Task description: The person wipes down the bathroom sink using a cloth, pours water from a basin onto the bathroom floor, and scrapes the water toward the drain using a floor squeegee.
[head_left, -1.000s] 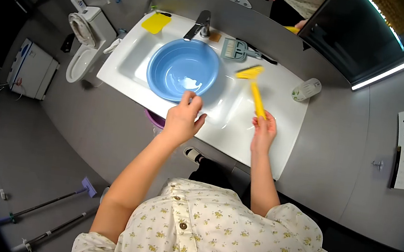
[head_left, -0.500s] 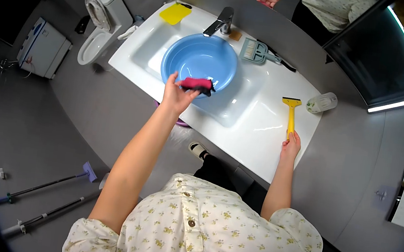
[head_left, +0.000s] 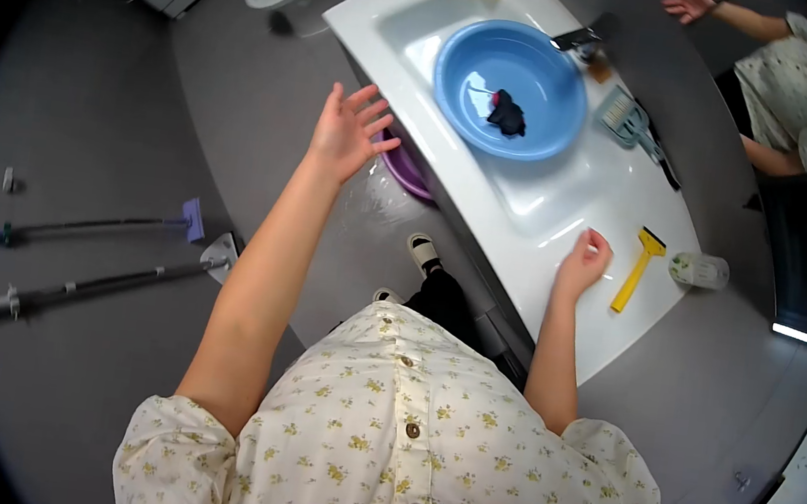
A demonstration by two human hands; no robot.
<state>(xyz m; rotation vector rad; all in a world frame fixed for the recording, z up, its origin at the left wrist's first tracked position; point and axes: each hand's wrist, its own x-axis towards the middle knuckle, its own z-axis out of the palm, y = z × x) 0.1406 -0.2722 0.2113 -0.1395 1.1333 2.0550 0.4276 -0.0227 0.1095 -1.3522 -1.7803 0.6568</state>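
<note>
Head view. Left hand [head_left: 348, 132], fingers spread wide and palm turned up, just outside the near edge of the bench [head_left: 594, 338], beside a purple tub [head_left: 407, 170] partly hidden below that edge. Right hand [head_left: 586, 259], fingers curled narrowly together, over the bench between its sunken sink [head_left: 531, 195] and a yellow scraper [head_left: 637, 271]; impossible to tell whether touching the surface. Scraper flat near the right end, blade toward the back edge, handle toward the near edge, with a narrow gap on the side of the right hand. Close to the blade, at the back right corner, a clear bottle [head_left: 699, 270]. From the right hand to the near right corner, a continuous stretch of white surface. Within the sink, a blue tub [head_left: 546, 78], with a dark bundle [head_left: 508, 116] touched with red inside. Over the back rim of the tub, a faucet [head_left: 576, 39]. Along the back edge, a dustpan and brush [head_left: 623, 118]. On the bottle, a green pattern; any lettering too small to read.
</note>
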